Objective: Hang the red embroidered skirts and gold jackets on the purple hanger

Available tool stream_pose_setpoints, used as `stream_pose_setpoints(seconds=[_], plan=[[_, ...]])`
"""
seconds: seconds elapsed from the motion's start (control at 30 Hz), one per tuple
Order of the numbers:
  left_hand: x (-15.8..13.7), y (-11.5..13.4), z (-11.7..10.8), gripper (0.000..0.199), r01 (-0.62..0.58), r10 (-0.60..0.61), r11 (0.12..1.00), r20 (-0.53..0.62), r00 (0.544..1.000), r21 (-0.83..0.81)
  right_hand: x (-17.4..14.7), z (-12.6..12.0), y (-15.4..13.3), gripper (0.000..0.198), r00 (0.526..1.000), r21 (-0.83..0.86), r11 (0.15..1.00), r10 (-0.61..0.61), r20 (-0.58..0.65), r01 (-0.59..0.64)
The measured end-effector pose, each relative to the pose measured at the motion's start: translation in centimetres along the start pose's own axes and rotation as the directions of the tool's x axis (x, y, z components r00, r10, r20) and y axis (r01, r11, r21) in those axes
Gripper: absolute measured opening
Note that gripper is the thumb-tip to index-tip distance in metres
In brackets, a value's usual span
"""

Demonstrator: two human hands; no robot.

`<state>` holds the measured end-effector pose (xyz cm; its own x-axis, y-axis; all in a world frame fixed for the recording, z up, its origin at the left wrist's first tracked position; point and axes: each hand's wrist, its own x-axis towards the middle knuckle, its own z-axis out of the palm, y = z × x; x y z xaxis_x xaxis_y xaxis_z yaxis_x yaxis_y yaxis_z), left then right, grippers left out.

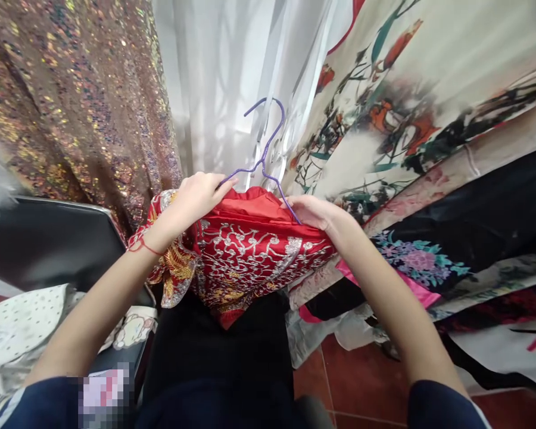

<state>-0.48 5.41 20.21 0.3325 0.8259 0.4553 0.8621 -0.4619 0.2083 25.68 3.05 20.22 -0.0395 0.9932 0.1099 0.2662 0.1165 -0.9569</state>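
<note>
A red garment (245,256) with silver and gold embroidery hangs in front of me from a purple wire hanger (274,134). The hanger's hook points up and to the left. At the garment's left shoulder, my left hand (202,195) is closed on the cloth and the hanger's arm, its thumb along the wire. My right hand (315,211) grips the right shoulder, where the other hanger arm goes in at the red lining. Its fingertips are partly hidden in the cloth. An embroidered sleeve (178,271) droops below my left wrist.
A sequined curtain (84,101) hangs at the left, beside white drapes (209,77). Floral garments (397,107) and a black one with flowers (495,202) fill the right. A black chair (49,238) at the left bears a dotted cloth bag (22,325). Red tiles (361,375) cover the floor.
</note>
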Motion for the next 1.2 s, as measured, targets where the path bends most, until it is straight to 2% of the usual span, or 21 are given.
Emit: stream_pose_setpoints(seconds=[0.07, 0.1, 0.13, 0.2, 0.27, 0.3, 0.37, 0.43, 0.5, 0.57, 0.67, 0.7, 0.8, 0.93, 0.97, 1.0, 1.07, 1.13, 1.2], plan=[[-0.2, -0.1, -0.4, 0.053, -0.015, 0.015, 1.0, -0.011, 1.0, -0.014, -0.5, -0.5, -0.8, 0.006, 0.981, -0.057, 0.989, 0.14, 0.131, -0.134], [-0.2, 0.0, -0.6, 0.051, -0.021, 0.02, 1.0, -0.016, 1.0, -0.013, -0.9, -0.6, -1.2, 0.006, 0.969, -0.078, 0.984, 0.174, 0.174, -0.162], [-0.2, 0.1, -0.8, 0.048, -0.027, 0.026, 1.0, -0.018, 0.999, -0.006, -1.3, -0.7, -1.6, 0.008, 0.97, -0.09, 0.986, 0.157, 0.185, -0.142], [0.1, 0.5, -1.0, 0.04, -0.031, 0.032, 0.999, -0.034, 0.999, 0.023, -2.1, -0.8, -2.3, 0.015, 0.99, -0.119, 0.993, 0.026, 0.138, -0.01], [0.5, 1.1, -0.9, 0.03, -0.032, 0.037, 0.998, -0.096, 0.995, 0.05, -2.7, -1.0, -2.9, 0.024, 0.986, -0.198, 0.966, -0.162, 0.029, 0.165], [0.7, 1.3, -0.8, 0.026, -0.039, 0.047, 0.998, -0.138, 0.989, 0.054, -2.9, -1.2, -3.1, 0.027, 0.962, -0.262, 0.933, -0.268, -0.042, 0.248], [1.1, 1.6, -0.6, 0.023, -0.073, 0.082, 0.996, -0.221, 0.972, 0.046, -3.1, -1.5, -3.0, 0.031, 0.863, -0.407, 0.835, -0.471, -0.182, 0.37], [1.3, 1.8, -0.4, 0.027, -0.1, 0.106, 0.994, -0.272, 0.957, 0.036, -3.2, -1.9, -2.3, 0.031, 0.771, -0.551, 0.734, -0.592, -0.233, 0.397], [1.2, 1.9, -0.3, 0.031, -0.094, 0.1, 0.995, -0.29, 0.952, 0.033, -3.2, -2.4, -1.2, 0.032, 0.764, -0.647, 0.663, -0.617, -0.189, 0.376], [1.1, 2.1, -0.5, 0.034, -0.084, 0.092, 0.996, -0.271, 0.958, 0.041, -3.1, -3.0, -0.1, 0.033, 0.765, -0.702, 0.612, -0.627, -0.149, 0.364], [1.1, 2.6, -0.9, 0.032, -0.025, 0.034, 0.998, -0.167, 0.985, 0.057, -3.0, -3.7, 0.7, 0.038, 0.679, -0.738, 0.563, -0.707, -0.197, 0.372], [1.3, 2.6, -0.9, 0.031, 0.013, -0.005, 0.998, -0.125, 0.992, 0.059, -2.9, -3.8, 0.8, 0.039, 0.664, -0.742, 0.555, -0.72, -0.201, 0.376], [1.5, 1.8, -1.1, 0.034, 0.089, -0.088, 0.995, -0.032, 0.996, 0.036, -2.6, -4.0, 0.8, 0.04, 0.688, -0.748, 0.541, -0.708, -0.157, 0.385], [0.0, 0.0, -0.4, 0.052, -0.073, 0.077, 0.988, 0.028, 0.997, -0.134, -1.9, -3.8, 0.9, 0.037, 0.648, -0.728, 0.564, -0.73, -0.219, 0.39], [-0.9, -0.3, 0.1, 0.059, -0.073, 0.077, 0.989, 0.031, 0.997, -0.13, -1.6, -3.8, 1.1, 0.036, 0.659, -0.704, 0.588, -0.717, -0.226, 0.398], [-1.9, -0.6, 0.6, 0.066, -0.034, 0.036, 0.995, 0.024, 0.999, -0.092, -1.4, -3.8, 1.5, 0.036, 0.693, -0.667, 0.623, -0.687, -0.219, 0.407], [-4.1, -1.0, 2.1, 0.074, 0.119, -0.117, 0.992, -0.035, 0.992, 0.037, -0.9, -3.9, 2.2, 0.037, 0.795, -0.555, 0.727, -0.579, -0.179, 0.404], [-5.6, -1.7, 3.4, 0.071, 0.217, -0.207, 0.973, -0.108, 0.972, 0.08, -0.8, -3.9, 2.9, 0.04, 0.883, -0.435, 0.824, -0.454, -0.12, 0.364], [-6.0, -2.9, 4.1, 0.058, 0.305, -0.293, 0.951, -0.152, 0.944, 0.061, -1.1, -3.8, 2.9, 0.043, 0.928, -0.391, 0.863, -0.367, -0.054, 0.319]])
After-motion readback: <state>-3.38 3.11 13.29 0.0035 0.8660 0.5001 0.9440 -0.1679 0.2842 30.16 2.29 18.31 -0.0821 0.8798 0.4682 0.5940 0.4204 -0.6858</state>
